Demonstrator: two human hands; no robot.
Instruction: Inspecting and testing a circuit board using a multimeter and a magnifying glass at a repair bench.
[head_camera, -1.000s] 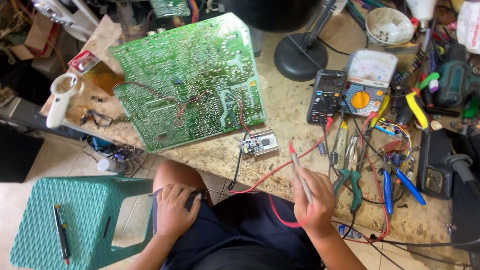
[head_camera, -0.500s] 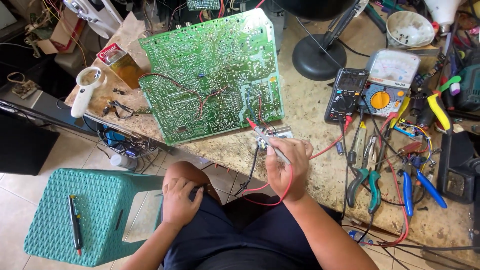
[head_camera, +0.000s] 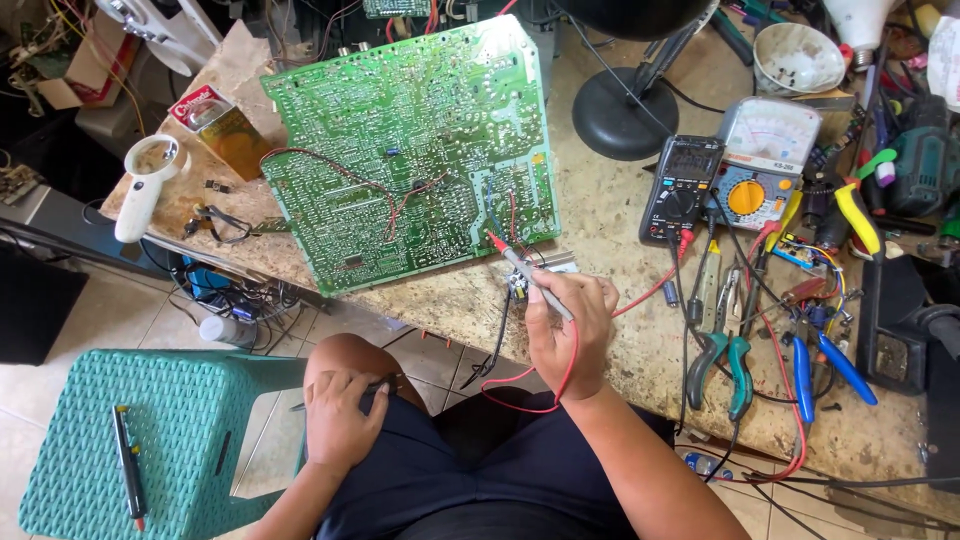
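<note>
Right hand (head_camera: 566, 330) is gripping the red probe (head_camera: 530, 277) — its tip touching the green circuit board (head_camera: 410, 150); left hand (head_camera: 338, 418) is clasping a black probe (head_camera: 330, 396) on the knee.

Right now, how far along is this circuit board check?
Set up: the green circuit board lies solder side up, two meters beside it. In hand: the right hand holds the red probe at the board's lower right edge. Left: the left hand rests on the knee, holding a thin dark probe-like tool, away from the board.

Bright, even daylight, soft shadows, sharp focus, slight wide-angle edge bending.
</note>
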